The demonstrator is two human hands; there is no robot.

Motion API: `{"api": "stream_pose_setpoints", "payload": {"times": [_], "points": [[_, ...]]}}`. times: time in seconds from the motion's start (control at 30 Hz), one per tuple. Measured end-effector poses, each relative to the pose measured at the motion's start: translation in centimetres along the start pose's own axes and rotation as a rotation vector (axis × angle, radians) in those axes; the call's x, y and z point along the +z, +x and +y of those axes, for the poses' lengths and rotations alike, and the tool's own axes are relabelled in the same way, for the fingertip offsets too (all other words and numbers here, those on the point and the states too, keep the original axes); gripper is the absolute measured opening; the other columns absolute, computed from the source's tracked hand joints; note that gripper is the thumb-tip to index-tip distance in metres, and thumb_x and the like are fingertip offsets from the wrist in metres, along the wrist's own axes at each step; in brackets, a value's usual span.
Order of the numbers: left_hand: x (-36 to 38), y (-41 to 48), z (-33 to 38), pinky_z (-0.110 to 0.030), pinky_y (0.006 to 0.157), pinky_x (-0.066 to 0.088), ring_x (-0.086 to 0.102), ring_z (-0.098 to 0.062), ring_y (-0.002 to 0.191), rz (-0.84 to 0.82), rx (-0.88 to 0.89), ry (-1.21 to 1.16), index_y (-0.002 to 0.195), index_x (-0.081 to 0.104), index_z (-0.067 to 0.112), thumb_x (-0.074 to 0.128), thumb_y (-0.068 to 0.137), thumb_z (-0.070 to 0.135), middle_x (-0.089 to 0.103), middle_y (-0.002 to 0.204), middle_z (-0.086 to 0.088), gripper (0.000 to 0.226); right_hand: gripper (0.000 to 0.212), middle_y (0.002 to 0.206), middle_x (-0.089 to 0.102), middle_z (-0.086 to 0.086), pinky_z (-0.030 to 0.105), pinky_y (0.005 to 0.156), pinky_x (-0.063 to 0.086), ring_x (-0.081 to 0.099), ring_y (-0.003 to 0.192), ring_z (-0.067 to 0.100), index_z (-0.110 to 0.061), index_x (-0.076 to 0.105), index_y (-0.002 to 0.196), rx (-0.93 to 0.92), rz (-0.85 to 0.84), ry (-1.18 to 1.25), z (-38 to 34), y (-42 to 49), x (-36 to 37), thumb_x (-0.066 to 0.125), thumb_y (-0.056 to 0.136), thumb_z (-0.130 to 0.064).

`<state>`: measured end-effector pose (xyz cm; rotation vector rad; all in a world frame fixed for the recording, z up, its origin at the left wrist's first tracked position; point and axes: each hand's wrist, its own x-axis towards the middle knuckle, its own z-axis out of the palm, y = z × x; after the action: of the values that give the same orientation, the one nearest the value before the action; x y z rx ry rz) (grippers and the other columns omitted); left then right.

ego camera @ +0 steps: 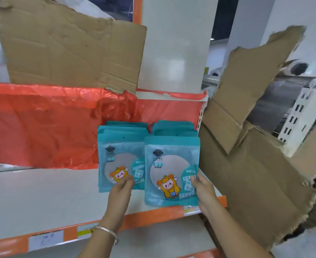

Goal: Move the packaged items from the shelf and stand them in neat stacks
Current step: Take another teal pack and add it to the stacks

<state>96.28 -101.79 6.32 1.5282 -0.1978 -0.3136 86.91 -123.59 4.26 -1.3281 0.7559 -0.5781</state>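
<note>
- On the white shelf (pixel 41 192) with its orange front edge, toward the right end, stand two rows of teal packages, side by side and upright.
- Two torn sheets of brown cardboard frame the spot: one (pixel 69 49) propped above on the left, one (pixel 246 164) leaning at the shelf's right end.
- One red plastic sheet (pixel 41 123) hangs behind the packages.
- Left stack (pixel 123 130) and right stack (pixel 174 128) each show several overlapping tops; the exact count is too blurred to tell.
- Each package is a flat teal pouch with a round silvery window and a cartoon child in a yellow hood.
- Front right package (pixel 170 164) sits nearer the camera than the rest; whether its base touches the shelf is unclear.
- Right hand (pixel 202 187) grips this package's right edge — thumb on the front, fingers behind.
- Left hand (pixel 120 189) pinches the lower part of the front left package (pixel 116 161), fingers curled.
- One silver bracelet (pixel 106 230) circles the left wrist.
</note>
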Motion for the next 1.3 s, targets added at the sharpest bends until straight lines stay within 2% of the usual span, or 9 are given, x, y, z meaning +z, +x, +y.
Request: {"api": "stream_pose_setpoints", "payload": {"times": [0.17,0.27,0.37,0.53,0.7,0.83,1.07,1.2,1.3], "points": [[2.4,1.4,-0.2,-0.041,0.105,0.041,0.055,-0.019,0.113,-0.064,-0.019,0.099,0.112,0.064,0.019,0.051,0.092,0.02,0.063,0.117,-0.002,0.024,0.021,0.097,0.071,0.003,0.046,0.087,0.054,0.067,0.092,0.024,-0.025,0.065,0.098,0.036,0.048,0.052,0.1,3.5,-0.7,0.047,0.099,-0.015],[4.1,2.7,-0.7,-0.036,0.099,0.043,0.053,-0.017,0.109,-0.149,-0.036,0.158,0.106,0.063,0.022,0.049,0.093,0.018,0.062,0.114,-0.001,0.019,0.019,0.1,0.07,0.004,0.048,0.089,0.053,0.067,0.094,0.025,-0.027,0.064,0.097,0.058,0.041,0.025,0.0,5.2,-0.7,0.047,0.099,-0.018],[5.9,4.1,-1.2,-0.042,0.107,0.039,0.049,-0.021,0.122,-0.197,-0.07,0.192,0.131,0.051,0.017,0.05,0.094,0.019,0.053,0.132,-0.003,0.038,0.019,0.102,0.07,0.005,0.045,0.085,0.055,0.067,0.094,0.025,-0.023,0.064,0.105,0.067,0.038,-0.015,-0.1,7.3,-0.8,0.047,0.099,-0.019],[7.7,6.7,-1.4,-0.04,0.11,0.036,0.043,-0.018,0.13,-0.239,-0.073,0.256,0.143,0.039,0.017,0.049,0.094,0.021,0.042,0.147,-0.001,0.05,0.021,0.102,0.071,0.005,0.04,0.074,0.058,0.069,0.09,0.025,-0.022,0.063,0.113,0.077,0.035,-0.013,-0.2,10.9,-0.5,0.048,0.098,-0.018],[8.9,8.2,-1.6,-0.021,0.094,0.037,0.05,0.003,0.095,-0.295,-0.076,0.253,0.142,0.039,0.016,0.046,0.096,0.016,0.049,0.129,0.009,0.046,0.025,0.104,0.071,0.003,0.038,0.072,0.058,0.07,0.091,0.023,-0.021,0.062,0.119,0.092,0.069,0.029,0.7,13.0,-0.2,0.05,0.097,-0.02],[9.8,8.3,-2.4,-0.027,0.106,0.033,0.046,-0.012,0.124,-0.329,-0.049,0.296,0.146,0.028,0.021,0.05,0.094,0.018,0.043,0.139,0.009,0.056,0.026,0.106,0.07,0.006,0.047,0.079,0.057,0.069,0.092,0.028,-0.018,0.063,0.119,0.107,0.096,0.13,1.8,13.4,0.0,0.053,0.095,-0.013],[11.4,8.3,-3.5,-0.019,0.095,0.029,0.039,0.001,0.11,-0.282,0.016,0.225,0.127,0.025,0.043,0.057,0.09,0.015,0.042,0.112,0.029,0.057,0.03,0.112,0.068,0.006,0.044,0.075,0.057,0.066,0.098,0.029,-0.018,0.061,0.122,0.139,0.112,0.261,1.3,14.2,0.3,0.052,0.095,-0.008],[11.8,8.7,-3.7,-0.018,0.098,0.03,0.034,0.001,0.114,-0.304,0.051,0.245,0.131,0.025,0.035,0.058,0.09,0.012,0.037,0.11,0.031,0.057,0.031,0.11,0.067,0.002,0.035,0.066,0.056,0.067,0.092,0.022,-0.02,0.058,0.124,0.106,0.169,0.121,1.0,14.1,0.4,0.055,0.094,-0.011],[11.7,8.5,-4.2,-0.029,0.111,0.027,0.035,-0.005,0.125,-0.297,0.051,0.312,0.146,0.02,0.023,0.059,0.09,0.017,0.035,0.132,0.018,0.068,0.031,0.112,0.065,0.002,0.034,0.064,0.056,0.066,0.09,0.02,-0.02,0.056,0.12,0.096,0.188,0.077,1.7,14.1,0.3,0.057,0.092,-0.007]]}}
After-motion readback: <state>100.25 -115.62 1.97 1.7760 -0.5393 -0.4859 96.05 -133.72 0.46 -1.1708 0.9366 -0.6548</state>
